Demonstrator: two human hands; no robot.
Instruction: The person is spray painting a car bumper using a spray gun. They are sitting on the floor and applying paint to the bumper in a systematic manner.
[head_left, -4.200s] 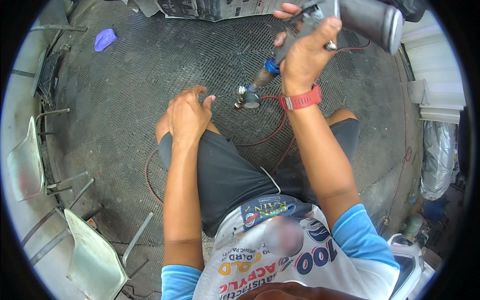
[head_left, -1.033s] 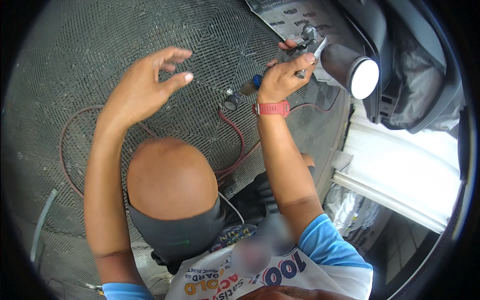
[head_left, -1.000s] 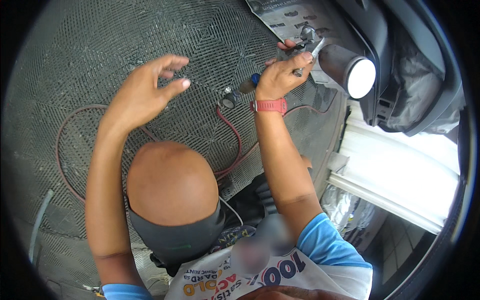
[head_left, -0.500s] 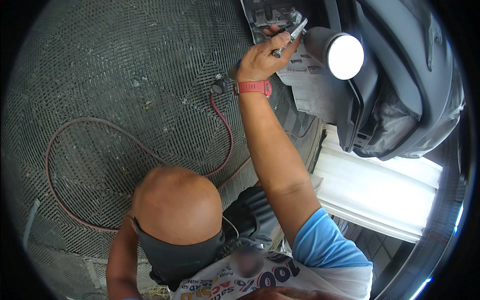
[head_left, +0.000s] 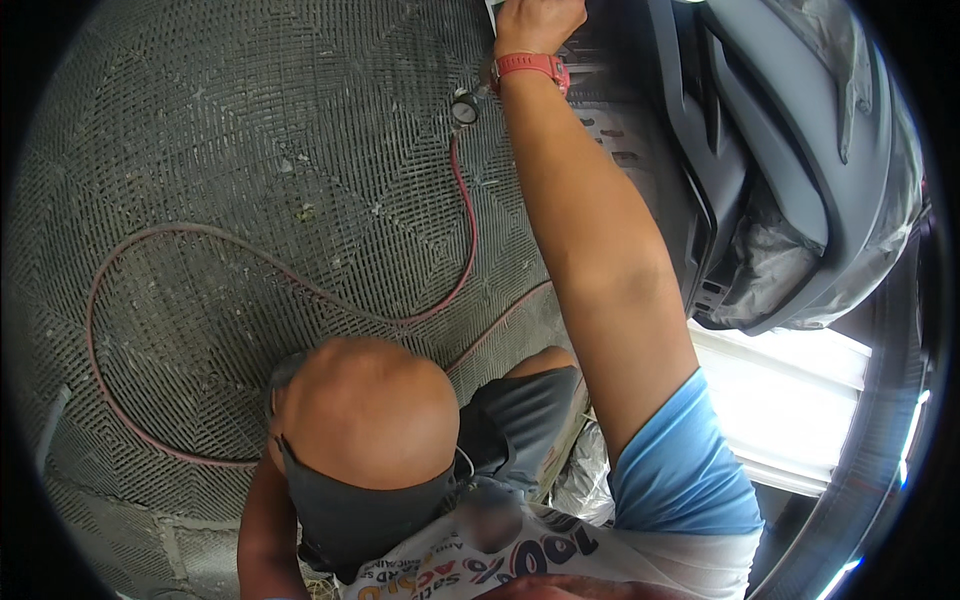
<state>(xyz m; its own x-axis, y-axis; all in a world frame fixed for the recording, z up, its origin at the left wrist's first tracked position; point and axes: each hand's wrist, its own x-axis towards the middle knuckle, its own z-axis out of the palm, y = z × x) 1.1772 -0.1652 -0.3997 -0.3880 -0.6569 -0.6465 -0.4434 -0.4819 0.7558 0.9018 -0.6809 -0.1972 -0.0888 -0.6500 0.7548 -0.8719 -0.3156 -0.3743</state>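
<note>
At the top edge, my right hand, with a red watch on its wrist, is closed round a spray gun whose body is mostly cut off by the frame. A round pressure gauge hangs just below the wrist, with a red air hose running down from it. To the right of my outstretched forearm stands a grey body panel, apart from the arm. My left forearm comes up at the lower left, and its hand is hidden behind my bent knee.
The hose loops over a ribbed, dusty floor mat on the left. Crumpled clear plastic film covers part of the panel. A bright white corrugated sheet lies below the panel, and a crinkled silvery plastic bag is beside my sleeve.
My right hand has moved up to the frame's top edge, taking the spray gun largely out of view. The gauge and hose have shifted upward with it.
</note>
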